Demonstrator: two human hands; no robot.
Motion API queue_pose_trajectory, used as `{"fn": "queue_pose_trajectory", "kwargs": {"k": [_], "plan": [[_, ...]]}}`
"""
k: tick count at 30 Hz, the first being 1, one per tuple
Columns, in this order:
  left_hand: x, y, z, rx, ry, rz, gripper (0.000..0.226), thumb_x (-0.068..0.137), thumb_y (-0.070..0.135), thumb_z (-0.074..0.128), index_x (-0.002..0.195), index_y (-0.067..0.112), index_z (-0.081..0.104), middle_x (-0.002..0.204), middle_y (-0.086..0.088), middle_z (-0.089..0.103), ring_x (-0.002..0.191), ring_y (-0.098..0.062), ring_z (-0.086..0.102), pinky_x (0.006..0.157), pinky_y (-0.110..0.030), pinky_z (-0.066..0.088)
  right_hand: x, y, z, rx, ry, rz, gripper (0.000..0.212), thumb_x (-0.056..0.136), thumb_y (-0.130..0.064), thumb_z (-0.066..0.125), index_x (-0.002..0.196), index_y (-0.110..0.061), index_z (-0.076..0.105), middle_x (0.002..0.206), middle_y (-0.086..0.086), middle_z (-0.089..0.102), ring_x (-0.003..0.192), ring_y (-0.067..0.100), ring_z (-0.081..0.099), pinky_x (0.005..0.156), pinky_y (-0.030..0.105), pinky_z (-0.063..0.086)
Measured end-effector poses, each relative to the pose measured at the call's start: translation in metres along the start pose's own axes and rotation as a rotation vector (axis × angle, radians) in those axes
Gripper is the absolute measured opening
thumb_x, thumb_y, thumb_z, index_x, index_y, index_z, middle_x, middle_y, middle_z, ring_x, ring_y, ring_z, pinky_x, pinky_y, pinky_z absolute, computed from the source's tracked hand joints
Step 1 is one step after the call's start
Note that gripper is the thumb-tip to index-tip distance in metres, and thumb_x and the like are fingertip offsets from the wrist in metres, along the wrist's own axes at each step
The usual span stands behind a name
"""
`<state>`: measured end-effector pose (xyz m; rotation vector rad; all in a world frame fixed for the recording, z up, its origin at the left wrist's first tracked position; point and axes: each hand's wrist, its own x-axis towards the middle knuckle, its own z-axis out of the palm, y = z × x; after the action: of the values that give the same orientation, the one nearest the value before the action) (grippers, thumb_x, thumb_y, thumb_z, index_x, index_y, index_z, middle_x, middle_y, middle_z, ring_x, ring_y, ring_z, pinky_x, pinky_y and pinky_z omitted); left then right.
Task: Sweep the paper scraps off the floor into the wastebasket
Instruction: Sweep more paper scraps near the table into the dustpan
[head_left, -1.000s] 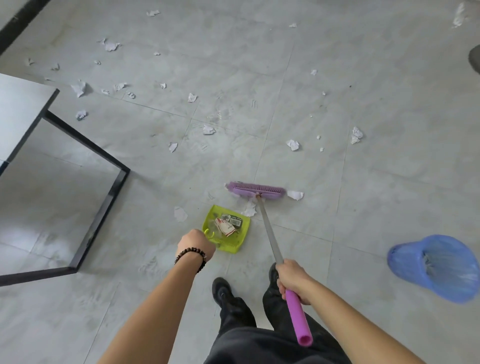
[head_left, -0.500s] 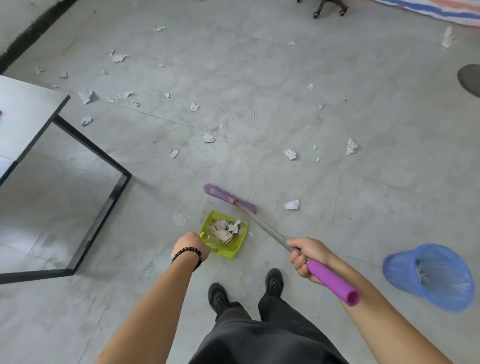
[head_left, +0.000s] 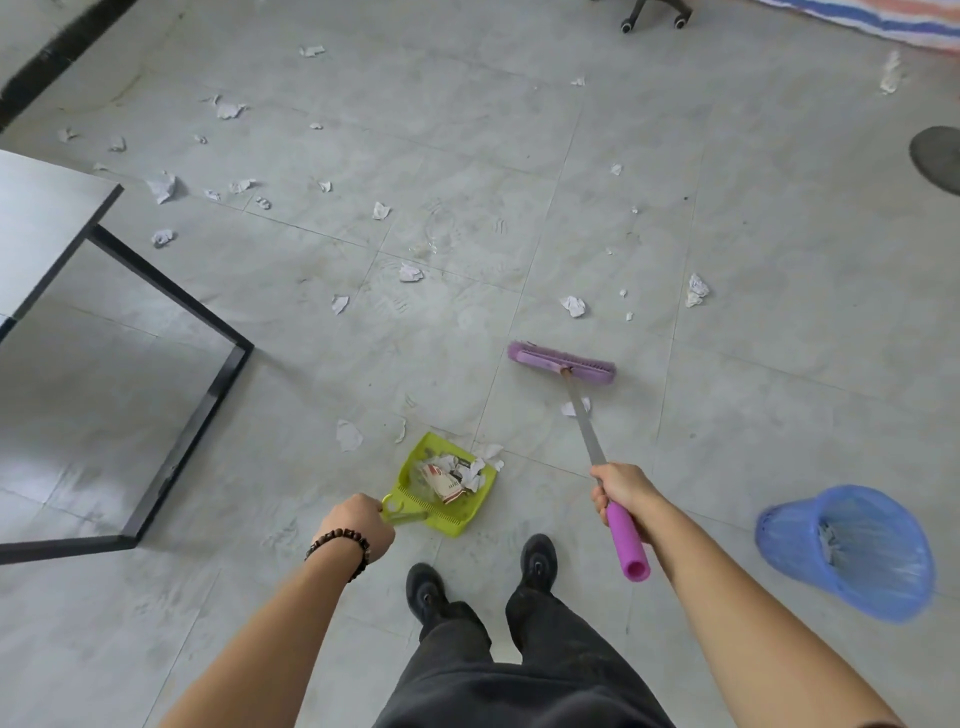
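Right-hand fingers (head_left: 601, 500) round broom handle (head_left: 582, 431), scraps (head_left: 573, 305) beyond

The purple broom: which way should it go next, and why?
Probably a short pull back toward the green dustpan. The broom head sits just beyond a paper scrap lying under its shaft, and more scraps lie at the pan's open lip. The right hand grips the broom handle, and the left hand holds the pan.

A pale grey tiled floor (head_left: 779, 364) runs under a grey tabletop (head_left: 41, 223) at its left edge, with chair castors (head_left: 627, 25) and striped fabric (head_left: 883, 21) along its far edge.
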<state>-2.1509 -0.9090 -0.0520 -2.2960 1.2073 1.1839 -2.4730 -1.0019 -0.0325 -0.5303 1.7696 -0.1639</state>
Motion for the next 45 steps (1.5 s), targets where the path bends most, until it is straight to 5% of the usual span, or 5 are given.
{"fn": "queue_pose_trajectory", "kwargs": {"k": [13,28,39,45], "plan": [[-0.012,0.016,0.011,-0.016,0.018,-0.041,0.027,0.078,0.008,0.047,0.091,0.017,0.069,0.077,-0.002,0.062,0.069,-0.024,0.059,0.051,-0.021,0.040,-0.068,0.021,-0.013,0.429,-0.306,0.266,0.034,0.092,-0.005,0.051,0.062,-0.018,0.039,0.044,-0.006,0.038,0.028,0.004,0.037,0.027,0.012,0.031],[-0.050,-0.030,0.033,-0.008,0.017,-0.052,0.026,0.081,0.012,0.048,0.093,0.021,0.069,0.073,0.001,0.060,0.062,-0.018,0.056,0.047,-0.021,0.038,-0.059,0.030,0.047,-0.036,-0.242,0.046,0.017,0.083,-0.003,0.054,0.067,-0.006,0.050,0.046,0.005,0.046,0.035,0.015,0.039,0.036,0.019,0.034],[-0.058,-0.024,0.055,-0.019,0.055,-0.121,0.028,0.079,0.015,0.049,0.097,0.025,0.069,0.086,0.002,0.064,0.082,-0.024,0.062,0.068,-0.027,0.050,-0.102,0.051,0.027,0.155,-0.484,0.347,0.037,0.093,-0.005,0.049,0.057,-0.015,0.042,0.045,-0.005,0.041,0.029,0.005,0.039,0.027,0.015,0.033],[-0.077,-0.037,0.057,-0.104,0.058,-0.173,0.028,0.079,0.013,0.046,0.094,0.025,0.068,0.079,0.002,0.062,0.075,-0.022,0.062,0.060,-0.025,0.047,-0.101,0.017,0.024,0.268,-0.558,0.342,0.037,0.094,-0.009,0.051,0.059,-0.017,0.044,0.047,-0.007,0.041,0.028,0.002,0.043,0.026,0.012,0.034]]}}
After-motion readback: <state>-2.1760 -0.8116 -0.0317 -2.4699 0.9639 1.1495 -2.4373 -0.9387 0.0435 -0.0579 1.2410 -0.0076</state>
